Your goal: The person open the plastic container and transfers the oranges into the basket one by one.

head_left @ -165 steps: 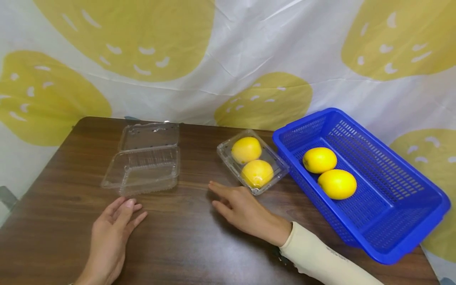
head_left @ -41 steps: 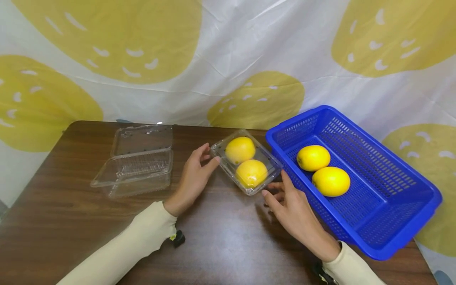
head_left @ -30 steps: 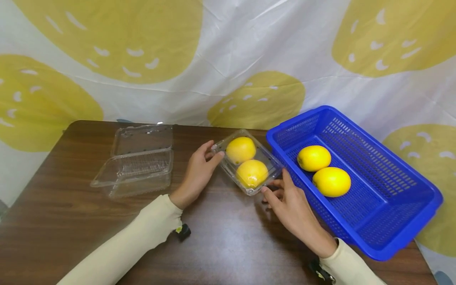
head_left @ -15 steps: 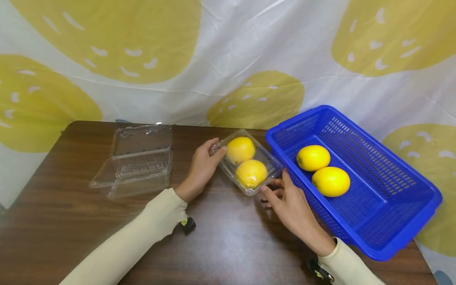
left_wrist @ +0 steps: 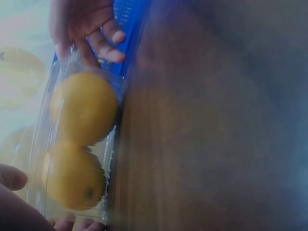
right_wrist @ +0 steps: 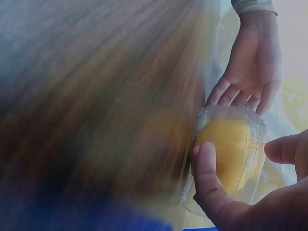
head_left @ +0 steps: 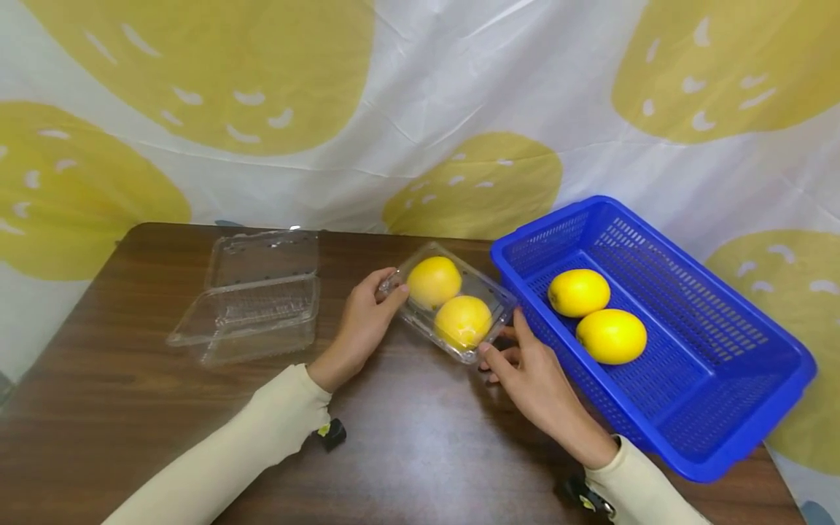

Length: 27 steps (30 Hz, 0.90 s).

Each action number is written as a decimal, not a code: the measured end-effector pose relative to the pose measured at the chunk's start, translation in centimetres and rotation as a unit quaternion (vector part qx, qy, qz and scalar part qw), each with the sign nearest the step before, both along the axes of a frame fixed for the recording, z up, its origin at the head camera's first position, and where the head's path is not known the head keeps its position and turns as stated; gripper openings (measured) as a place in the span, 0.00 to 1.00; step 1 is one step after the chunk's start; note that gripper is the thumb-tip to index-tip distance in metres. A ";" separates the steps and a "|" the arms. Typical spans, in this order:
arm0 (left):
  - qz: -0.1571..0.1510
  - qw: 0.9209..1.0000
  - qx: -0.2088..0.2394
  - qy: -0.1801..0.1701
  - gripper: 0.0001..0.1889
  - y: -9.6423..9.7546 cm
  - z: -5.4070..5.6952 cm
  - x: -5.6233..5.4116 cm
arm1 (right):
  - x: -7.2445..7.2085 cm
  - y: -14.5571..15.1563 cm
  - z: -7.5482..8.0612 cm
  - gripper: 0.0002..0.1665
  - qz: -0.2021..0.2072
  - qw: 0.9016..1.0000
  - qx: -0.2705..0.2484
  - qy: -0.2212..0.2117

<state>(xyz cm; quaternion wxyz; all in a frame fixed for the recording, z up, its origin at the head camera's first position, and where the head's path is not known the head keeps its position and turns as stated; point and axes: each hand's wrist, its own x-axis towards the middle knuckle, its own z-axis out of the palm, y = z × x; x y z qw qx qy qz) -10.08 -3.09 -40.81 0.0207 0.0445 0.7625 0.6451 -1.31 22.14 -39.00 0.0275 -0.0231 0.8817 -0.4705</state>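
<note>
A transparent plastic clamshell box, its lid down, holds two yellow oval fruits, one towards the left end and one towards the right. My left hand grips the box's left end, thumb over the lid edge and fingers at the side and beneath. At the other end my right hand holds the near right corner between thumb and fingers. In the right wrist view a finger overlaps the box wall, and the fruit shows through the plastic.
A blue perforated basket with two more yellow fruits stands just right of the box. A second transparent clamshell lies on the left, lid folded back. The brown table ends at a fruit-printed cloth behind.
My left hand came across from the left to the box's end, and my right hand moved right to its corner. In the last half second the box's left end has shifted left and nearer.
</note>
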 end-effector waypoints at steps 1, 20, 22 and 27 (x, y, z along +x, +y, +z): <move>0.002 1.000 -0.003 0.001 0.30 -0.2 -0.1 0.3 | 0.0 -0.1 0.0 0.55 0.004 1.000 -0.006 0.000; 0.015 1.000 -0.003 -0.016 0.33 -2.1 -0.2 5.6 | 0.0 -0.6 0.0 0.47 0.037 0.999 -0.020 -0.003; 0.014 1.000 0.000 -0.019 0.33 -2.3 -0.1 6.1 | 0.1 -0.6 0.0 0.47 0.038 0.999 -0.022 -0.004; 0.011 0.999 0.000 -0.030 0.33 -2.7 0.2 7.2 | 0.1 -0.6 -0.2 0.47 0.040 0.999 -0.030 0.000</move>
